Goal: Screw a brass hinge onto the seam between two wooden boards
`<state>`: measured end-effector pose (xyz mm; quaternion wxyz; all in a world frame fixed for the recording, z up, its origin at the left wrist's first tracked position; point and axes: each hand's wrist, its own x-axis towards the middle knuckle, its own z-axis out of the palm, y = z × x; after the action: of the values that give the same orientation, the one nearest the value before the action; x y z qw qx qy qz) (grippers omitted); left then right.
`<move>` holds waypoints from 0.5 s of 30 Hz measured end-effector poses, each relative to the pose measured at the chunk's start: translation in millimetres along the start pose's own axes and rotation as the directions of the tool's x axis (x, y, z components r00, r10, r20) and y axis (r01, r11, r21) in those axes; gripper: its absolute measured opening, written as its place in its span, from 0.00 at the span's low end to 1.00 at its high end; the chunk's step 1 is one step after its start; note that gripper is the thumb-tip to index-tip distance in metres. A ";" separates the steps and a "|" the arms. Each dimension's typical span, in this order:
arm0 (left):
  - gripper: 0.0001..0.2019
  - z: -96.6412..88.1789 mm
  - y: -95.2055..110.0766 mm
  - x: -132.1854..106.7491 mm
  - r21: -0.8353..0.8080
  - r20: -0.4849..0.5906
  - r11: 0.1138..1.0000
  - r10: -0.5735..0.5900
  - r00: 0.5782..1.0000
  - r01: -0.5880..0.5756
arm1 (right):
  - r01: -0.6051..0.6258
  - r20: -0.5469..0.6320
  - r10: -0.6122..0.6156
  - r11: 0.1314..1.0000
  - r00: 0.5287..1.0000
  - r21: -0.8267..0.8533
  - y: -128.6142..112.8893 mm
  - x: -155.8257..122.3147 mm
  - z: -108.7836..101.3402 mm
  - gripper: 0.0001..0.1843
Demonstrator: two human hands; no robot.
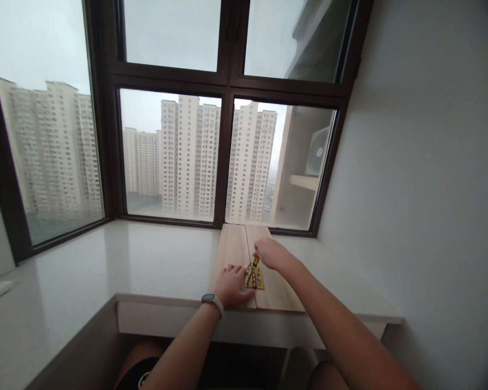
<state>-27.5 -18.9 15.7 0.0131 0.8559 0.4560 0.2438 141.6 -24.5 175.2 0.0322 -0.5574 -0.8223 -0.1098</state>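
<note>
One gold-coloured butt hinge (pixel 259 278) lies opened out across the seam between two pale wooden boards (pixel 280 291), near their front end. The left hand (pixel 231 286) is spread on the boards just left of it, fingers at its upper left and thumb by its lower edge; it is not closed around anything. The right hand (pixel 269 252), just beyond the hinge, is curled around a yellow-and-black screwdriver (pixel 256 261), which slants down to the hinge's far edge. Whether the tip sits in a screw is too small to tell. A smartwatch (pixel 208 298) is on the left wrist.

The boards rest side by side on a white worktop (pixel 166 260) below a dark brown window frame (pixel 225 162). Outside stand pale apartment towers (pixel 189 157) under grey sky; a plain wall (pixel 423 162) rises at the right.
</note>
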 end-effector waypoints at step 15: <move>0.32 -2.1 1.4 -0.9 -0.003 -0.002 1.000 0.004 1.000 -0.004 | -0.049 0.038 0.050 0.998 0.998 -0.025 -1.8 -2.1 -0.3 0.18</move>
<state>-27.7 -20.8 17.6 0.0132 0.8565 0.4540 0.2453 140.7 -27.1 174.8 0.0122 -0.5800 -0.8073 -0.1081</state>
